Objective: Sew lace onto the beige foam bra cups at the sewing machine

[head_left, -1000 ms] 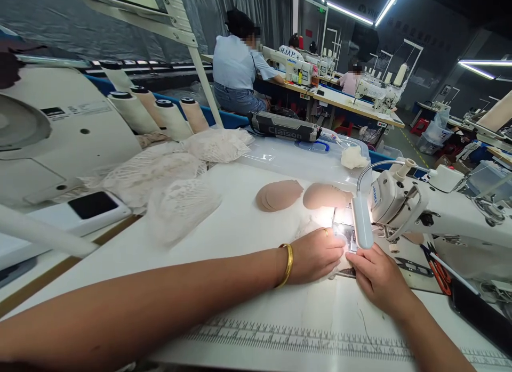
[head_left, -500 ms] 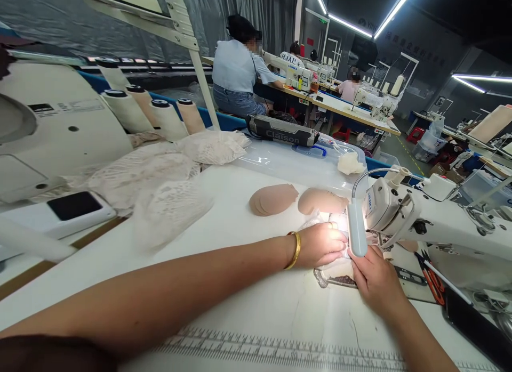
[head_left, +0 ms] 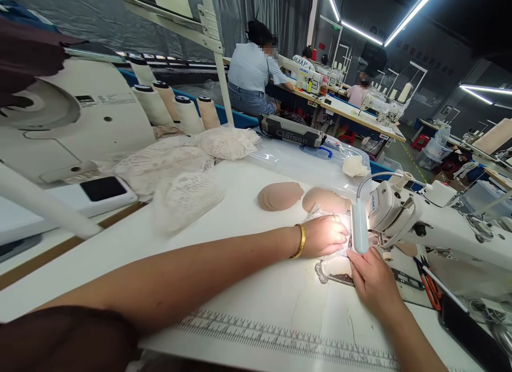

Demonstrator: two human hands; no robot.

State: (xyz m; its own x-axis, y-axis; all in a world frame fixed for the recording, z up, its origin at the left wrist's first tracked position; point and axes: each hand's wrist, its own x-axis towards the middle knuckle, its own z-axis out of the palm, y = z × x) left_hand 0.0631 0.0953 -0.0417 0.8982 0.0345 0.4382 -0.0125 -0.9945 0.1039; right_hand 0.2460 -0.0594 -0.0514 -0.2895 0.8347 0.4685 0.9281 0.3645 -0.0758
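Observation:
Under the bright lamp (head_left: 359, 228) of a sewing machine (head_left: 390, 207), a piece of pale, thin fabric (head_left: 316, 212) lies around the needle area. My left hand (head_left: 326, 236), with a gold bangle at the wrist, presses its bent fingers together on this fabric, left of the lamp. Closer to me, my right hand (head_left: 374, 279) pinches the fabric's near edge between thumb and fingers; the lamp head hides part of the grip and the needle. Beige oval pads (head_left: 280, 196) lie in a stack behind my left hand, and another beige pad group (head_left: 326, 200) lies beside them.
Orange-handled scissors (head_left: 431, 286) and a black phone (head_left: 472, 329) lie to the right. Lace pieces (head_left: 188, 196) spread at the left, near thread cones (head_left: 188, 115). A printed ruler (head_left: 280, 340) runs along the front edge. Co-workers (head_left: 252, 68) sit at machines behind.
The camera view has turned slightly left, so the scene sits further right. My left hand has shifted slightly on the fabric; my right hand keeps its pinch.

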